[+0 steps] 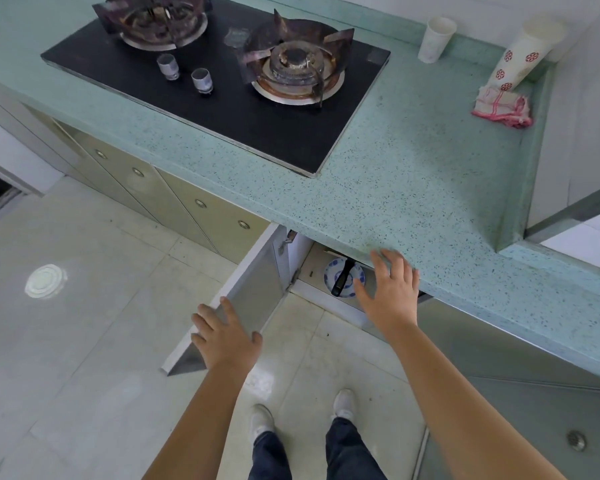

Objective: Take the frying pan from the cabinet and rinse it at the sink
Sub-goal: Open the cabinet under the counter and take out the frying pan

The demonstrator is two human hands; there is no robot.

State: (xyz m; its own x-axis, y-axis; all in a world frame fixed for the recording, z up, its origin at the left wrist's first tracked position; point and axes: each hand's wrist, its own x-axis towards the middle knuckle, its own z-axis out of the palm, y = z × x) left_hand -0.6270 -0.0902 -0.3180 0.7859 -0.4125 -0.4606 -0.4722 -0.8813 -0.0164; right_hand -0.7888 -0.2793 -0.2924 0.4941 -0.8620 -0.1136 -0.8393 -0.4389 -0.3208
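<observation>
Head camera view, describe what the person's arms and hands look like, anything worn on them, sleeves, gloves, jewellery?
Both forearms are bare as far as the frame shows; no sleeves are in view. The left hand and right hand have no gloves, and no watch, bracelet or ring is visible. Below them are dark trousers and pale shoes.

Cabinet opening (326, 268) clear under countertop (413, 188)

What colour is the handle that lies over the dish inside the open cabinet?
Black. The handle lies across a white dish with blue pattern; the head view shows it.
</observation>
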